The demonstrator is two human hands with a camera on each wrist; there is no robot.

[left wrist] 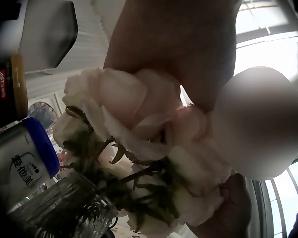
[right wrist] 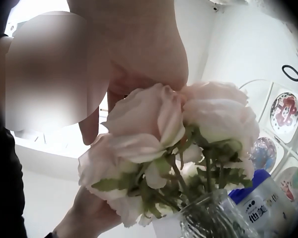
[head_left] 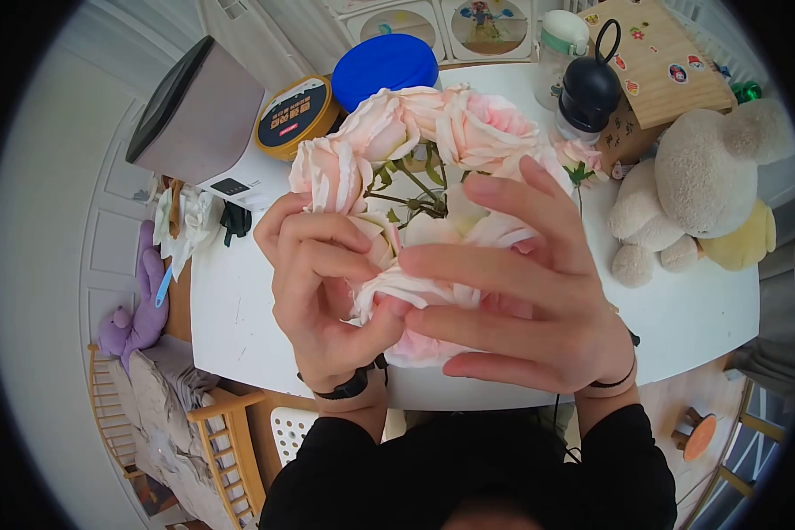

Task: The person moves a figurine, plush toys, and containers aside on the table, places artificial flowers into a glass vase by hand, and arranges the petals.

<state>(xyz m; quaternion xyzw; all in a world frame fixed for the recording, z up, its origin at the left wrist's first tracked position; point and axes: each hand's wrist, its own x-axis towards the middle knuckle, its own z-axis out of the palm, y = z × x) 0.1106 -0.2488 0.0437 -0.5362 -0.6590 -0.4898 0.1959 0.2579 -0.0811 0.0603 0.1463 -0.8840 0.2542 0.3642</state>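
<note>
A ring of pale pink roses (head_left: 486,132) fills the middle of the head view, their green stems meeting at the centre. My left hand (head_left: 314,283) has its fingers bent around a near rose (head_left: 411,287), its thumb against the petals. Spread over the blossoms from the right, my right hand (head_left: 539,300) has mostly straight fingers, the tips close to the left thumb. Both wrist views show the stems standing in a clear ribbed glass vase (right wrist: 208,215), which the blossoms hide from above. Petals cover parts of the fingers.
Behind the flowers on the white table (head_left: 238,309) stand a blue-lidded tub (head_left: 384,71), a gold-rimmed tub (head_left: 299,115) and a grey bin (head_left: 199,110). To the right are a black-capped bottle (head_left: 589,93), a white-lidded bottle (head_left: 560,53), a wooden board (head_left: 654,57) and a plush toy (head_left: 707,172).
</note>
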